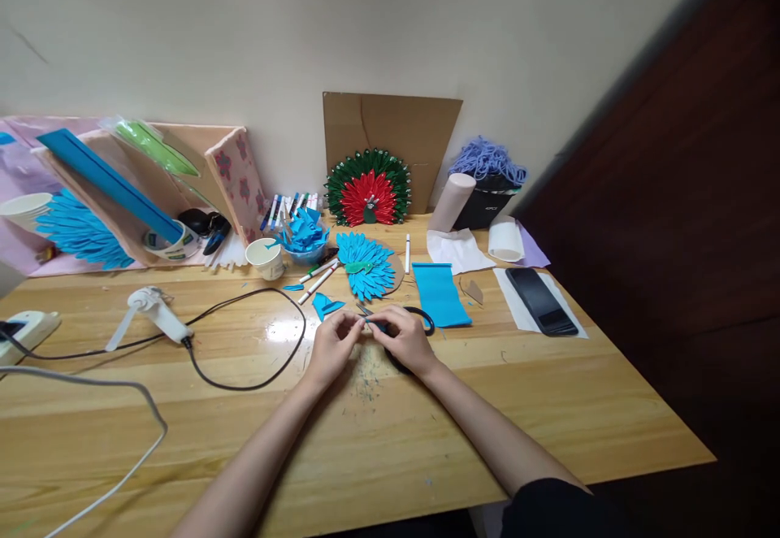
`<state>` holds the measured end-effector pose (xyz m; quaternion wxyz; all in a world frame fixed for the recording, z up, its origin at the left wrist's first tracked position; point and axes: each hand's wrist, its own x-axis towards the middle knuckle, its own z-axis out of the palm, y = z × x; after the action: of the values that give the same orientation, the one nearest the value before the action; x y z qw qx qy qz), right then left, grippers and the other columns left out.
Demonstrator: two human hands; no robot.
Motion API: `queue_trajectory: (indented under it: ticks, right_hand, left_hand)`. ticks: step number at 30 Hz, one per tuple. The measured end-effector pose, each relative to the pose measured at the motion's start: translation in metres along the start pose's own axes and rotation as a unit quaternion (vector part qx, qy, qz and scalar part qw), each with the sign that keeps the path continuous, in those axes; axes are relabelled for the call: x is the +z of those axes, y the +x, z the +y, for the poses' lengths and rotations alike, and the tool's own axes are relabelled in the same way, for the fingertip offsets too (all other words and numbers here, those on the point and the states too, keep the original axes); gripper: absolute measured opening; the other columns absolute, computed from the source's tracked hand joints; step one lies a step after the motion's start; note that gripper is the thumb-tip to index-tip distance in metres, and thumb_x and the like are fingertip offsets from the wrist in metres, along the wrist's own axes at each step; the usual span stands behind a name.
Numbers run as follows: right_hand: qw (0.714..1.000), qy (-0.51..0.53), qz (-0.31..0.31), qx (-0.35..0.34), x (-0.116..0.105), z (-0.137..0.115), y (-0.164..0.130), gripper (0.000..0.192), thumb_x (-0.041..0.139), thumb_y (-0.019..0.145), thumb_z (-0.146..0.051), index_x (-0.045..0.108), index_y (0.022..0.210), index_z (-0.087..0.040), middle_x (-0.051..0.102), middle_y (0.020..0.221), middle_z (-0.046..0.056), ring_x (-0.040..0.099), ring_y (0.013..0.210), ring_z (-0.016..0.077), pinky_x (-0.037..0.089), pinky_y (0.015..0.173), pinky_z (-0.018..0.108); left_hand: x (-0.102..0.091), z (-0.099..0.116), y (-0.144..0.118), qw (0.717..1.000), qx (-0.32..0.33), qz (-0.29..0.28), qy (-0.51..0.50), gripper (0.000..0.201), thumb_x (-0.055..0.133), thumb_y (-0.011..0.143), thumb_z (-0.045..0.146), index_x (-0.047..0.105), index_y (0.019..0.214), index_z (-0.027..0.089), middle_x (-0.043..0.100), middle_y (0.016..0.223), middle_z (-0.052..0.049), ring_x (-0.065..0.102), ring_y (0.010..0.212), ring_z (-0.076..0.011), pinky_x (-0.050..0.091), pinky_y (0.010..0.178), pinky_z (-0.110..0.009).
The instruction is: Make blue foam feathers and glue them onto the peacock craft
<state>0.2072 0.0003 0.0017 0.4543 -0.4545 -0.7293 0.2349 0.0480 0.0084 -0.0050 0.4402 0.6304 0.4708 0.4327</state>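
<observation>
Two paper cups (266, 258) (24, 209), two peacock fans (368, 188) (366, 265), one phone (540, 300).

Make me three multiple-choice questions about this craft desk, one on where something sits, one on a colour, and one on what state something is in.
1. Where does the phone lie?
A. on white paper at the right of the table
B. inside the paper cup
C. under the glue gun

2. What colour is the sheet just beyond the right hand?
A. red
B. blue
C. yellow

3. How do the hands stand?
A. far apart, flat on the table
B. close together, fingers pinching at a small blue piece
C. both lifted off the table

Answers: 1 A, the phone rests on a white sheet near the right edge. 2 B, the sheet is plainly blue. 3 B, the left hand and the right hand meet at a small piece.
</observation>
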Motion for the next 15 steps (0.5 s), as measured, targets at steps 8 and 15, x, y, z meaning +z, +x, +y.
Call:
queue_trajectory:
  ticks: [8, 15]
  right_hand:
    - [0.999, 0.019, 0.026, 0.038, 0.0013, -0.0006, 0.0000, 0.008, 0.058, 0.079, -0.019, 0.066, 0.079, -0.018, 0.065, 0.078, 0.005, 0.060, 0.074, 0.0163, 0.047, 0.066, 0.026]
    - [0.998, -0.039, -0.006, -0.041, -0.0021, 0.0027, 0.0030, 0.009, 0.057, 0.079, -0.019, 0.065, 0.077, -0.019, 0.063, 0.075, 0.004, 0.058, 0.073, 0.0168, 0.046, 0.066, 0.028]
  left_hand:
    - [0.0034, 0.0023, -0.0004, 0.997, -0.038, -0.011, -0.059, 0.024, 0.056, 0.079, 0.037, 0.060, 0.074, 0.014, 0.059, 0.068, -0.002, 0.057, 0.062, -0.0130, 0.046, 0.061, -0.024]
    - [0.0019, 0.0006, 0.0023, 0.992, -0.074, -0.010, -0.107, 0.031, 0.062, 0.072, 0.043, 0.063, 0.070, 0.012, 0.062, 0.060, -0.003, 0.057, 0.057, -0.0135, 0.048, 0.058, -0.026]
